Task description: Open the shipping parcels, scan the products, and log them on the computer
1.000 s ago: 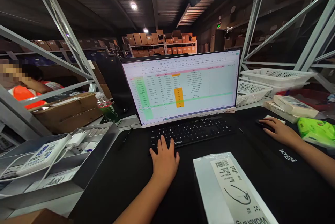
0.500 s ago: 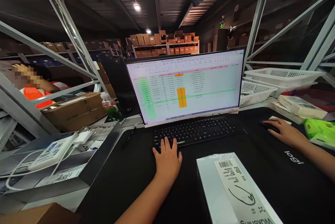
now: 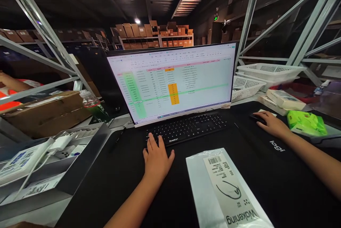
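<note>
My left hand [image 3: 156,157] lies flat with its fingers spread on the left end of a black keyboard [image 3: 188,127]; it holds nothing. My right hand [image 3: 269,124] is cupped over a dark mouse [image 3: 256,117] on the black desk mat [image 3: 266,171]. Behind the keyboard a monitor [image 3: 173,80] shows a spreadsheet with green and orange cells. A white wrapped box with a barcode label [image 3: 226,189] lies on the mat in front of me, between my arms.
A grey tray [image 3: 53,157] with chargers and cables sits at left, a cardboard box [image 3: 45,112] and a bottle [image 3: 92,105] behind it. White baskets [image 3: 266,73], white boxes [image 3: 285,99] and a green pack [image 3: 306,123] stand at right. Metal rack struts frame the desk. A person in orange is at far left.
The view has shifted right and tilted a little, so everything sits further left and the box label shows more. Both hands stay where they were, on keyboard and mouse.
</note>
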{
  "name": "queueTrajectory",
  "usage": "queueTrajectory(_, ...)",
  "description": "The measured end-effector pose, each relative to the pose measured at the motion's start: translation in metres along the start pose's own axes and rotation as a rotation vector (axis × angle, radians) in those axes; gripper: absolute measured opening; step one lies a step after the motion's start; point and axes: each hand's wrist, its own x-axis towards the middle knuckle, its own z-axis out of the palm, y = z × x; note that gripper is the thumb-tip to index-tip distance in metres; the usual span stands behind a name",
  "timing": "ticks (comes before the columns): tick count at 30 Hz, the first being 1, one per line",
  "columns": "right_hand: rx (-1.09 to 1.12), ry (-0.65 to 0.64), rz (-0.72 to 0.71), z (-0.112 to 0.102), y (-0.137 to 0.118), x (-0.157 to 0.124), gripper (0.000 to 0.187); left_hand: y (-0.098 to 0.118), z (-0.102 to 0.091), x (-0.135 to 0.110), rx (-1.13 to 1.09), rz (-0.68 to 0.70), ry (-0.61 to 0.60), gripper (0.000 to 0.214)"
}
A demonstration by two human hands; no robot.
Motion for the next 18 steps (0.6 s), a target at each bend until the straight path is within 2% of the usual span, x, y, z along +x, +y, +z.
queueTrajectory(9, 0.017, 0.009, 0.005, 0.003, 0.001, 0.001, 0.057, 0.003, -0.011, 0.000, 0.012, 0.037, -0.093, 0.058)
queueTrajectory(18, 0.041, 0.078, -0.023, 0.020, 0.017, 0.006, 0.058, 0.006, -0.008, -0.003, 0.059, 0.065, -0.027, 0.057)
